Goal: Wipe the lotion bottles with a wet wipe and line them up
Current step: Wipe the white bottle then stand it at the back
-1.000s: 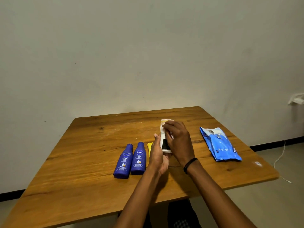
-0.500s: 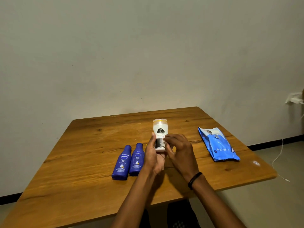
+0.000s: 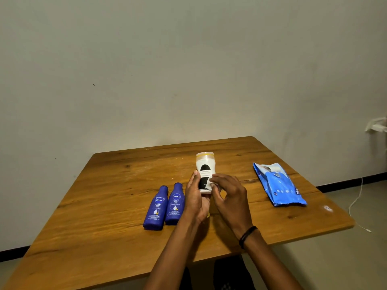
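My left hand (image 3: 196,198) holds a white lotion bottle (image 3: 204,167) with a black label upright above the table, gripping its lower part. My right hand (image 3: 229,197) presses a small white wet wipe (image 3: 210,184) against the bottle's lower right side with its fingertips. Two dark blue lotion bottles (image 3: 155,208) (image 3: 174,204) lie flat side by side on the table just left of my left hand, caps pointing away from me. A bit of yellow (image 3: 208,215) peeks out under my left hand; what it belongs to is hidden.
The wooden table (image 3: 104,216) stands against a plain wall. A blue pack of wet wipes (image 3: 279,186) lies at the right side of the table. A white cable (image 3: 356,201) trails on the floor to the right, below a wall socket (image 3: 377,126).
The white bottle has been turned from tilted away to upright with its label toward me. My right hand has slid from the bottle's top down to its lower side.
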